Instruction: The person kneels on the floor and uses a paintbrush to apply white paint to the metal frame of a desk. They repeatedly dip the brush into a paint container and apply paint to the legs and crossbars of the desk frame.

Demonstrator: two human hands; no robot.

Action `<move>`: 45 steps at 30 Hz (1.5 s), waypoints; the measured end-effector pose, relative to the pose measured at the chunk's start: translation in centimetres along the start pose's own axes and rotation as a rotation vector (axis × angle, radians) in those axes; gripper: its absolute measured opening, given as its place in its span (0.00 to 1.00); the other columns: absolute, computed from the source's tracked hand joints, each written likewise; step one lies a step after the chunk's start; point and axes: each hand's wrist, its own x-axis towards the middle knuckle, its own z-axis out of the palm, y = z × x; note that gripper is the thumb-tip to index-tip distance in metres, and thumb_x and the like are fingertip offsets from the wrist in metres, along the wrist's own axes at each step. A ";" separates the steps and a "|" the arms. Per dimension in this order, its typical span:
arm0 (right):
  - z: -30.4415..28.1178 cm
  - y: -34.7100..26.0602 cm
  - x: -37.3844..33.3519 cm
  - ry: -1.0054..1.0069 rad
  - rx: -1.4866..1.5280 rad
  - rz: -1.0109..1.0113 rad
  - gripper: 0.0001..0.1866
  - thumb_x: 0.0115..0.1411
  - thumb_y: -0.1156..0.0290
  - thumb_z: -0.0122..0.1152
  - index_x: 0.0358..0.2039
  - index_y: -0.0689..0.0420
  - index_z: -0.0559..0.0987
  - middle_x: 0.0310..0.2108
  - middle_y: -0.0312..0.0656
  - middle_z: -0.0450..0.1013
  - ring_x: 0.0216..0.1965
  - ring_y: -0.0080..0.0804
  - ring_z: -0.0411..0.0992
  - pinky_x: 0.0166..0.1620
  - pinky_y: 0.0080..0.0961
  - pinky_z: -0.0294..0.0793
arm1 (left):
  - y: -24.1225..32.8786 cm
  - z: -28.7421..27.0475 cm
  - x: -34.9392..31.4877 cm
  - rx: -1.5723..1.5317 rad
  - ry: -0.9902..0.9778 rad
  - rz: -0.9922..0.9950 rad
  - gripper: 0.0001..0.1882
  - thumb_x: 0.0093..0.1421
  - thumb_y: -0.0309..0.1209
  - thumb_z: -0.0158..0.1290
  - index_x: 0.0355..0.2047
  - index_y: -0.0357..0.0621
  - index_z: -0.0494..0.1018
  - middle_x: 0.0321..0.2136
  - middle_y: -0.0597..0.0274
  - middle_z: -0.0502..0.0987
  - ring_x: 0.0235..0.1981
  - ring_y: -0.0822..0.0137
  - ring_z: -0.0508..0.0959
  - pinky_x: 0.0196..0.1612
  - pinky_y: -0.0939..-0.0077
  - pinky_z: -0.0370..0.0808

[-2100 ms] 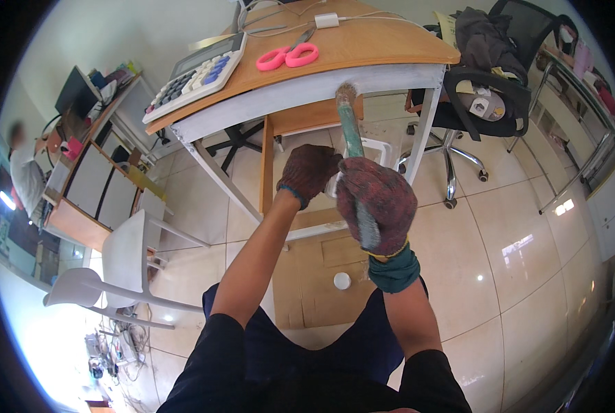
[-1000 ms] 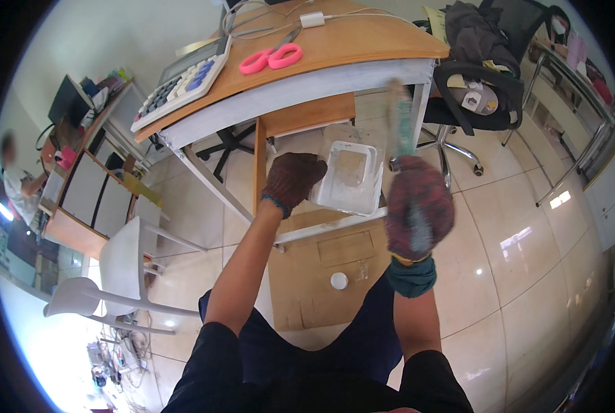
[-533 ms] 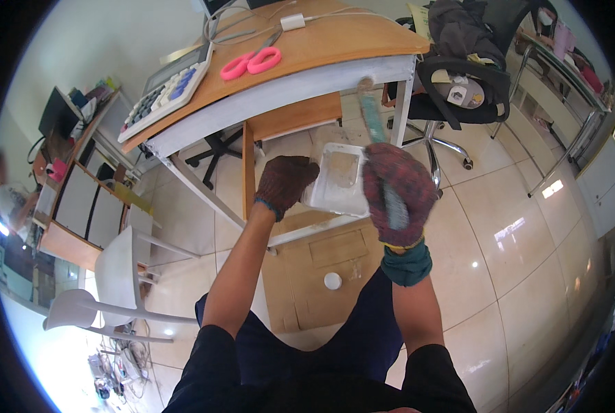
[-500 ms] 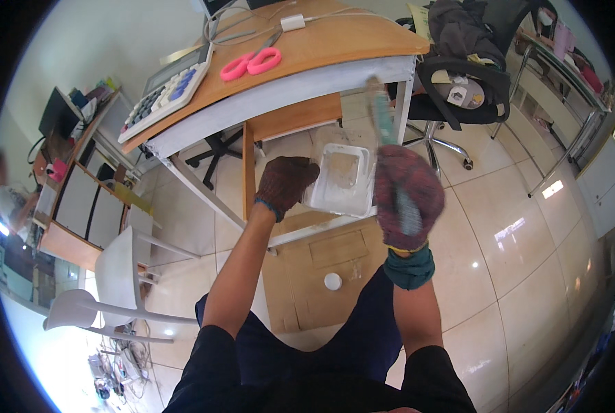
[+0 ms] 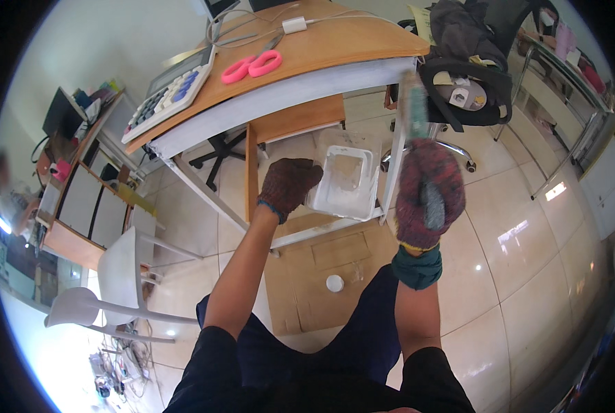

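Most of the desk rail (image 5: 287, 101) looks whitened, streaks perhaps remaining to cover, while the left hand (image 5: 289, 184) grips the tub (image 5: 343, 208) and the right hand (image 5: 428, 196) clasps the brush (image 5: 415, 110).

the wooden desk (image 5: 356, 43) carried a chunky calculator (image 5: 166, 98) along its left edge, pink-handled scissors (image 5: 251, 65) near that, and a white adapter (image 5: 294, 25) farther back. on the tiled floor (image 5: 521, 303), a cardboard sheet (image 5: 307, 296) lay flat under a round white cap (image 5: 334, 283).
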 end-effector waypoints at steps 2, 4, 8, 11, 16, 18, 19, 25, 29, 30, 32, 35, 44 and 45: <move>-0.3 0.7 1.0 0.029 -0.103 -0.083 0.15 0.43 0.83 0.65 0.32 0.54 0.76 0.32 0.43 0.76 0.35 0.35 0.76 0.40 0.26 0.75 | 1.2 -0.6 -0.3 -0.086 -0.032 -0.122 0.17 0.57 0.42 0.52 0.35 0.39 0.78 0.27 0.50 0.79 0.28 0.53 0.79 0.32 0.69 0.74; 0.9 1.4 0.6 -0.059 0.050 -0.092 0.13 0.45 0.83 0.63 0.33 0.55 0.75 0.32 0.43 0.76 0.34 0.35 0.76 0.39 0.26 0.75 | 1.4 -0.6 -0.4 -0.127 -0.031 -0.161 0.18 0.56 0.42 0.52 0.34 0.38 0.78 0.26 0.49 0.79 0.28 0.52 0.78 0.32 0.69 0.74; 2.5 -0.2 -0.7 -0.274 0.248 0.026 0.13 0.47 0.84 0.61 0.33 0.56 0.74 0.33 0.43 0.76 0.36 0.36 0.76 0.41 0.28 0.75 | -0.4 0.1 0.0 0.009 0.009 0.065 0.15 0.55 0.40 0.50 0.26 0.40 0.76 0.19 0.52 0.75 0.21 0.56 0.75 0.28 0.68 0.71; 2.6 -2.6 -1.3 -0.360 0.332 0.121 0.13 0.46 0.86 0.61 0.33 0.57 0.74 0.34 0.43 0.76 0.37 0.38 0.76 0.41 0.28 0.74 | -0.9 0.2 -0.3 0.007 0.041 0.202 0.15 0.55 0.40 0.48 0.21 0.41 0.74 0.16 0.52 0.73 0.19 0.56 0.73 0.25 0.67 0.70; 2.7 -2.0 -1.7 -0.266 0.623 0.189 0.16 0.47 0.86 0.61 0.37 0.57 0.75 0.35 0.43 0.75 0.39 0.32 0.74 0.44 0.27 0.73 | -2.7 0.6 -0.2 0.482 0.171 0.547 0.16 0.54 0.40 0.48 0.20 0.40 0.72 0.18 0.50 0.74 0.25 0.52 0.75 0.28 0.66 0.70; 2.2 0.0 -1.6 -0.149 0.616 0.271 0.14 0.51 0.84 0.60 0.38 0.58 0.74 0.36 0.42 0.74 0.41 0.30 0.73 0.46 0.27 0.72 | -3.7 1.1 -0.1 0.302 0.213 0.555 0.16 0.54 0.40 0.48 0.21 0.39 0.73 0.20 0.50 0.75 0.27 0.51 0.75 0.30 0.65 0.71; 1.2 1.0 -1.2 -0.126 0.578 0.371 0.12 0.53 0.83 0.59 0.38 0.58 0.73 0.37 0.41 0.74 0.42 0.29 0.72 0.47 0.26 0.71 | -3.3 0.9 -0.1 0.237 0.135 0.436 0.15 0.54 0.40 0.50 0.25 0.39 0.75 0.22 0.50 0.76 0.27 0.52 0.77 0.31 0.66 0.72; -1.5 2.0 1.5 0.061 -0.023 0.368 0.05 0.56 0.73 0.59 0.33 0.60 0.76 0.33 0.43 0.75 0.34 0.28 0.72 0.37 0.24 0.71 | -0.9 -0.9 -1.2 0.005 0.014 -0.016 0.20 0.55 0.42 0.52 0.36 0.36 0.77 0.24 0.49 0.79 0.21 0.59 0.78 0.28 0.70 0.75; -0.5 0.9 0.4 0.136 -0.103 0.157 0.06 0.58 0.75 0.56 0.35 0.61 0.77 0.34 0.42 0.75 0.38 0.30 0.73 0.42 0.26 0.72 | -1.0 -1.1 -1.8 -0.082 0.022 0.073 0.22 0.56 0.45 0.51 0.37 0.35 0.76 0.21 0.48 0.78 0.16 0.63 0.77 0.25 0.70 0.73; 0.2 1.1 -0.2 0.178 -0.015 0.052 0.09 0.55 0.81 0.57 0.39 0.60 0.76 0.37 0.43 0.75 0.41 0.33 0.73 0.46 0.26 0.71 | -1.0 -1.2 -1.7 -0.073 0.016 0.072 0.22 0.56 0.45 0.51 0.37 0.35 0.76 0.21 0.48 0.77 0.16 0.64 0.77 0.25 0.70 0.73; 1.5 0.4 -0.6 0.133 0.129 0.030 0.10 0.53 0.84 0.58 0.37 0.61 0.75 0.36 0.44 0.75 0.39 0.33 0.73 0.45 0.28 0.74 | -0.5 -1.4 -1.5 -0.065 -0.011 -0.022 0.22 0.56 0.44 0.51 0.36 0.35 0.77 0.21 0.48 0.77 0.18 0.65 0.77 0.26 0.70 0.73; 4.2 0.6 -1.6 0.060 0.243 -0.125 0.07 0.52 0.82 0.58 0.33 0.62 0.74 0.34 0.44 0.74 0.36 0.32 0.74 0.40 0.28 0.76 | -1.8 -0.9 -1.4 0.013 0.011 0.077 0.17 0.54 0.42 0.49 0.29 0.40 0.77 0.22 0.49 0.76 0.22 0.58 0.77 0.30 0.69 0.73; 3.4 -5.2 -1.3 -0.535 0.147 -0.133 0.09 0.51 0.70 0.60 0.33 0.57 0.75 0.37 0.40 0.75 0.37 0.27 0.74 0.40 0.26 0.73 | -2.0 -1.1 -1.9 -0.023 0.050 0.111 0.17 0.53 0.42 0.48 0.25 0.40 0.76 0.20 0.49 0.75 0.23 0.54 0.75 0.32 0.67 0.71; 3.3 -4.3 -1.8 -0.451 0.358 0.067 0.09 0.52 0.71 0.60 0.34 0.58 0.75 0.37 0.40 0.75 0.38 0.27 0.73 0.41 0.25 0.73 | -1.5 -1.3 -2.0 -0.028 0.020 0.029 0.17 0.53 0.42 0.49 0.25 0.39 0.76 0.20 0.49 0.75 0.23 0.54 0.74 0.32 0.67 0.71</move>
